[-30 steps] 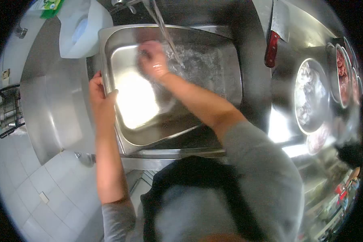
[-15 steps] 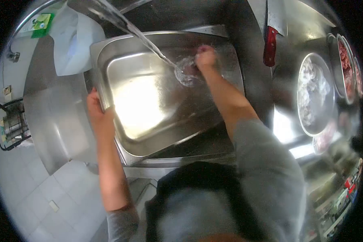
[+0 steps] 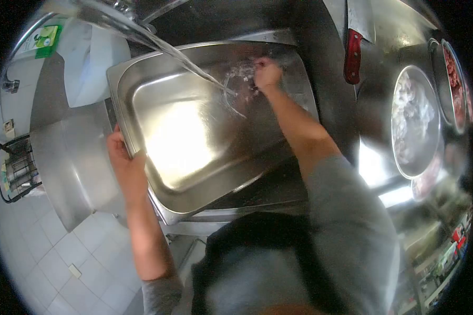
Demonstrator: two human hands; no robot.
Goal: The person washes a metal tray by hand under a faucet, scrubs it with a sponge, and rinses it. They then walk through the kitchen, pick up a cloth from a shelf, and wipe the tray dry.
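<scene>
A deep rectangular steel pan (image 3: 157, 207) sits tilted in a dark sink (image 3: 320, 31). My left hand (image 3: 127, 165) grips its left rim, thumb over the edge and fingers on the outer side. Over the pan's far right part, my right hand (image 3: 268, 74) is closed, its fingers curled. Whatever it may hold is hidden. A stream of water (image 3: 189, 62) falls into the pan just left of that hand and splashes around it.
A red-handled knife (image 3: 353, 58) lies on the steel counter to the right. Past it stand a round bowl (image 3: 415, 126) of whitish pieces and a metal container of red meat (image 3: 452, 68). A translucent white plastic container (image 3: 97, 63) stands at the left, above the floor tiles (image 3: 73, 252).
The pan's left end has shifted slightly left and toward me, with my left hand on it. My right hand stays in nearly the same place, and the splash has changed shape.
</scene>
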